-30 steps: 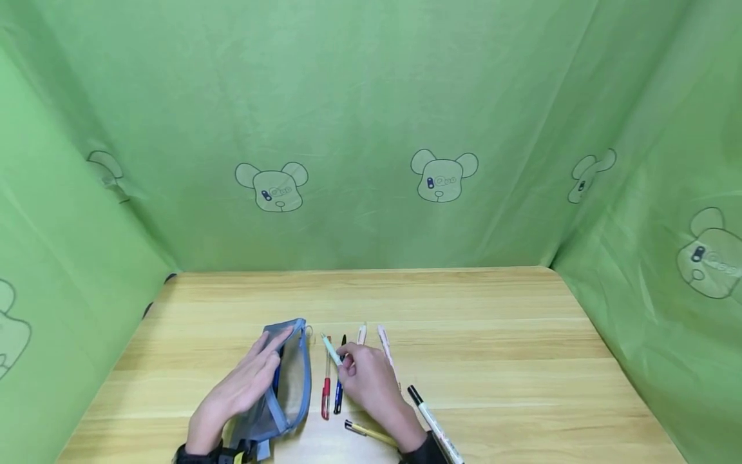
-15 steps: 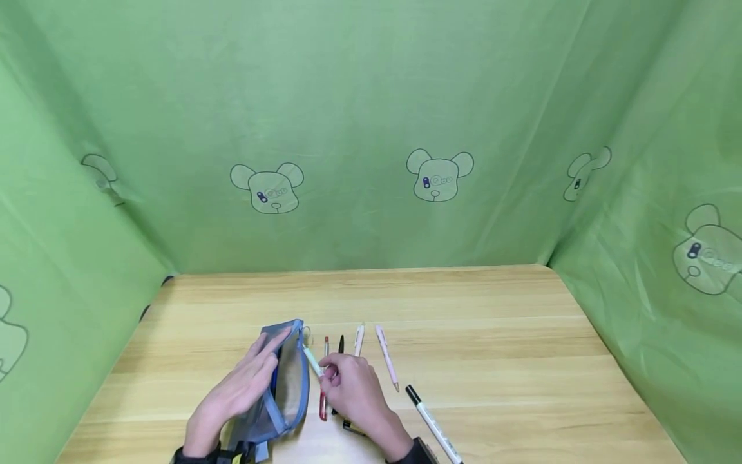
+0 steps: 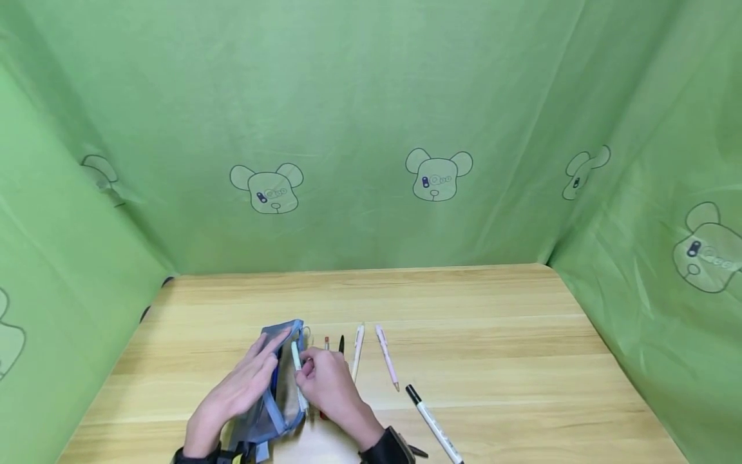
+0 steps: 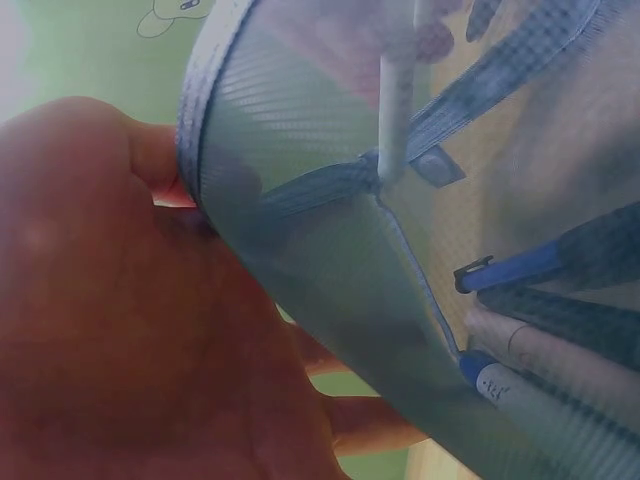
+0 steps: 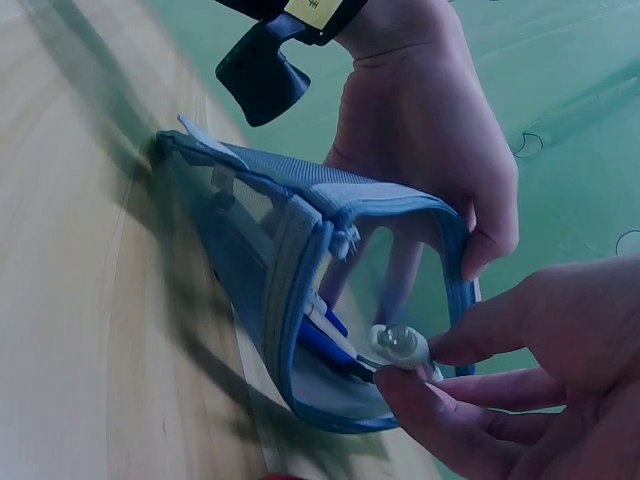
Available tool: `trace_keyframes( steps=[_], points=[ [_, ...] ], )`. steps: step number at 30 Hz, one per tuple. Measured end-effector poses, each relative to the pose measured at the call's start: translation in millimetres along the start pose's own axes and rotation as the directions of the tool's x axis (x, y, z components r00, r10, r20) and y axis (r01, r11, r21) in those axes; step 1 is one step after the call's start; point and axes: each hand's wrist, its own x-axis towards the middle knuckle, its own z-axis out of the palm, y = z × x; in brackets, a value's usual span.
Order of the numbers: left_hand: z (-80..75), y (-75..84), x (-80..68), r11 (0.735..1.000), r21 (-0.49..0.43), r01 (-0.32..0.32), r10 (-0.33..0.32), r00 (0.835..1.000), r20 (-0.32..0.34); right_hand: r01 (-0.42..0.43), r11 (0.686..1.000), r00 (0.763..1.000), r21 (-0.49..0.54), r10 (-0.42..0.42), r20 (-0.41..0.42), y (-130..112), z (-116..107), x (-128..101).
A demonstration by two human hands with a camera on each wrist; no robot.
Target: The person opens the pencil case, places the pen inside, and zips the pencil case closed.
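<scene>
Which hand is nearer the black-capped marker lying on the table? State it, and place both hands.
Right. The right hand pinches a white pen at the pouch mouth, left of the black-capped marker and apart from it. The left hand holds the pouch open, farther left.

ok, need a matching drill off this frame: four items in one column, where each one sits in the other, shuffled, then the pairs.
Items:
1. mesh pencil pouch
2. pale green pen
3. pink pen
4. black-capped marker

Places:
A. lying on the table, nearest the near right edge
B. pinched by the right hand at the pouch mouth
C. held open by the left hand
D. lying free on the table, right of the white pen

Pairs: 1-C, 2-B, 3-D, 4-A
</scene>
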Motion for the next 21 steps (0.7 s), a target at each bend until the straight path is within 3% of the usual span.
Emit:
trace_keyframes(
  steps=[9,21],
  points=[
    [-0.7,0.0,0.3,0.999,0.013,-0.031,0.031,0.999,-0.022,-0.027,0.981,0.999,0.192,0.018,0.051,-2.2,1.0,1.2],
    [-0.8,-1.0,-0.3,1.000,0.008,-0.027,0.028,0.999,-0.017,0.091,0.994,0.993,0.054,-0.095,0.067,0.3,-24.2,-6.4]
  ],
)
